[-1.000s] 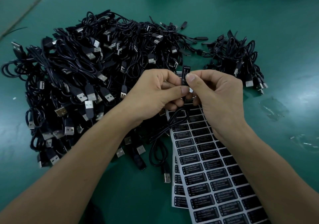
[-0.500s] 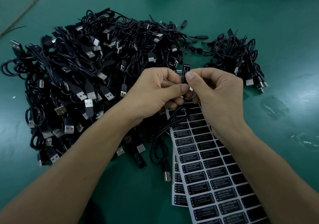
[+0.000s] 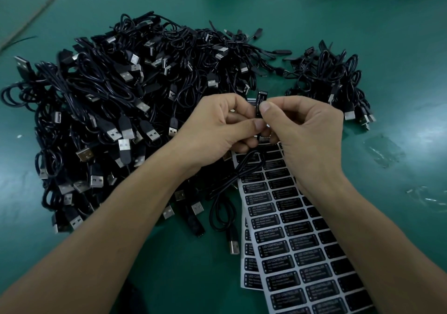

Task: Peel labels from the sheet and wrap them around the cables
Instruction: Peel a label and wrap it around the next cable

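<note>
**Both hands pinch a label at the cable, above the sheet**

The left hand [image 3: 217,129] grips a black cable [image 3: 242,171] between curled fingers and thumb. The right hand [image 3: 304,132] meets it thumb to thumb and pinches a black label [image 3: 261,100] that stands upright against the cable, its top end poking above the fingertips. The cable hangs from the hands in a loop and trails down onto the green tabletop [image 3: 362,23], ending in a USB plug [image 3: 233,246]. Directly below the hands lies the label sheet [image 3: 290,241], rows of black labels, with a second sheet partly under it. A large pile of cables [image 3: 116,110] lies to the left, a smaller pile [image 3: 333,81] to the right.
</note>
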Action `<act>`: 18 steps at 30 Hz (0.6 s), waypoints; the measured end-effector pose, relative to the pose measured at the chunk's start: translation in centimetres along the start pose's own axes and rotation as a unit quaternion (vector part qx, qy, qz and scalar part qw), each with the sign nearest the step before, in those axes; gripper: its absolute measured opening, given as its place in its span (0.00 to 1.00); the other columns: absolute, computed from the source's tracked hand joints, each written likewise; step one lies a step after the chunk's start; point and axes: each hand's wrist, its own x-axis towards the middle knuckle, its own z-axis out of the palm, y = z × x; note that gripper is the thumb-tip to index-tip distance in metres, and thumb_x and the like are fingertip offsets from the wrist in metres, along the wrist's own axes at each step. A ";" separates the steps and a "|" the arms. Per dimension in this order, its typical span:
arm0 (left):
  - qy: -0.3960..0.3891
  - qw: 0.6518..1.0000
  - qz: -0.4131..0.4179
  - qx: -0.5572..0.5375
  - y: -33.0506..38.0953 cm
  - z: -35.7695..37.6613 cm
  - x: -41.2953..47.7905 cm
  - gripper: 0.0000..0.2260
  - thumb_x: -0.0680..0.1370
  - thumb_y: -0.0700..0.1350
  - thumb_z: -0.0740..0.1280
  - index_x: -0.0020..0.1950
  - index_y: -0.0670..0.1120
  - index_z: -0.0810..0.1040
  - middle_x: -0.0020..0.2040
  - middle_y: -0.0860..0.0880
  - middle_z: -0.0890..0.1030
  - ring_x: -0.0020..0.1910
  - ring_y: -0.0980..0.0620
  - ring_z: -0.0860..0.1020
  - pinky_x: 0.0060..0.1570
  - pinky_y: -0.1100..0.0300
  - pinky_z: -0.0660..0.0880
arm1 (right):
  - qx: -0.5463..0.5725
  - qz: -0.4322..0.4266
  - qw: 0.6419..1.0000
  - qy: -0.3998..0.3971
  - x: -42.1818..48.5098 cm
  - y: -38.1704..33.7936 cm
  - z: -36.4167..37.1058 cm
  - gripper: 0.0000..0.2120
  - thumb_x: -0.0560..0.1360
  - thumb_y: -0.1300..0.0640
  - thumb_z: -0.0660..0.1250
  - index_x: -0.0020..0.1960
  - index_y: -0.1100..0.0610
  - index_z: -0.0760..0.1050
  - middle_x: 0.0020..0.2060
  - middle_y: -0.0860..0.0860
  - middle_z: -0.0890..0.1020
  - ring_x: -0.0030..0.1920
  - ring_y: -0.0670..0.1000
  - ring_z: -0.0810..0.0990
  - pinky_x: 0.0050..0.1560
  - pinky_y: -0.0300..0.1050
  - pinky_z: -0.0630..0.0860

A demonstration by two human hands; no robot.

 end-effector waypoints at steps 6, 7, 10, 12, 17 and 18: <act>-0.001 1.000 0.004 0.000 -0.1 0.0 0.0 0.05 0.77 0.37 0.71 0.45 0.42 0.76 0.33 0.50 0.84 0.30 0.59 0.80 0.31 0.67 0.77 | -0.010 -0.001 1.000 0.002 0.0 -0.2 0.0 0.05 0.75 0.59 0.73 0.41 0.53 0.84 0.30 0.45 0.84 0.29 0.40 0.80 0.32 0.32 0.75; -0.001 1.000 0.004 0.000 -0.1 0.0 0.0 0.05 0.77 0.37 0.71 0.45 0.42 0.75 0.33 0.50 0.84 0.30 0.59 0.80 0.31 0.67 0.77 | -0.011 0.000 1.000 0.003 0.0 -0.2 0.0 0.05 0.75 0.59 0.73 0.41 0.52 0.84 0.30 0.45 0.84 0.29 0.40 0.79 0.31 0.32 0.75; -0.002 1.000 0.004 0.000 -0.1 0.0 0.0 0.05 0.77 0.37 0.71 0.45 0.42 0.76 0.33 0.50 0.84 0.30 0.59 0.80 0.31 0.67 0.77 | -0.014 0.001 1.000 0.005 0.0 -0.3 0.0 0.06 0.75 0.59 0.73 0.40 0.52 0.83 0.30 0.45 0.84 0.29 0.40 0.79 0.31 0.32 0.75; -0.002 1.000 0.004 -0.001 -0.1 0.0 0.0 0.05 0.77 0.37 0.71 0.45 0.42 0.76 0.33 0.49 0.84 0.30 0.59 0.80 0.31 0.68 0.77 | -0.014 0.000 1.000 0.005 0.0 -0.3 0.0 0.06 0.75 0.60 0.73 0.40 0.52 0.83 0.29 0.45 0.83 0.29 0.39 0.79 0.31 0.31 0.75; 0.002 1.000 0.005 0.000 0.0 0.1 0.0 0.05 0.77 0.37 0.71 0.45 0.42 0.76 0.33 0.49 0.84 0.30 0.59 0.80 0.30 0.68 0.77 | -0.012 0.002 1.000 0.000 0.1 -0.4 0.0 0.06 0.76 0.61 0.73 0.40 0.54 0.83 0.29 0.45 0.83 0.29 0.40 0.79 0.31 0.32 0.75; 0.001 1.000 0.006 0.001 0.0 0.1 0.0 0.05 0.77 0.37 0.71 0.45 0.42 0.76 0.33 0.49 0.84 0.30 0.59 0.80 0.31 0.68 0.77 | -0.012 0.003 1.000 -0.001 0.1 -0.4 0.0 0.06 0.76 0.61 0.73 0.40 0.54 0.83 0.29 0.45 0.83 0.29 0.40 0.80 0.32 0.32 0.75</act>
